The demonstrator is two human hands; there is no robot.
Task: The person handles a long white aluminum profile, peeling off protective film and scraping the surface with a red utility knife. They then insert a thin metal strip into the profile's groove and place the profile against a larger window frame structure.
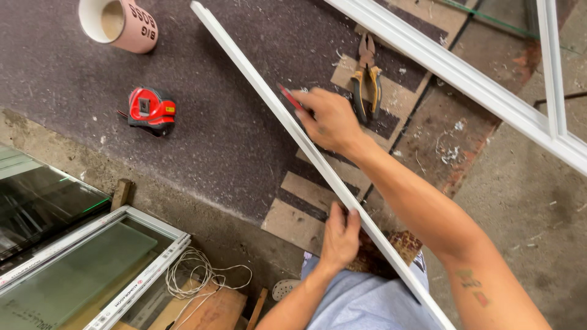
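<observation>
Nearest the camera, the left hand point(340, 235) grips the lower stretch of a long white plastic strip point(269, 101), fingers curled over its edge just above the person's grey-clad lap. The strip runs diagonally from the lower right up to the upper left across the worktop point(244, 140), which is covered in dark felt. Farther up the strip, the right hand point(328, 119) is closed on a red pencil point(290, 96), its tip at the strip's edge. Just beyond that hand lie pliers point(367, 78) with yellow-and-black grips on a striped patch. To the left sits a red tape measure point(150, 109), and farther off a pink mug point(119, 23) lies tipped. A white window frame point(465, 76) crosses the upper right.
</observation>
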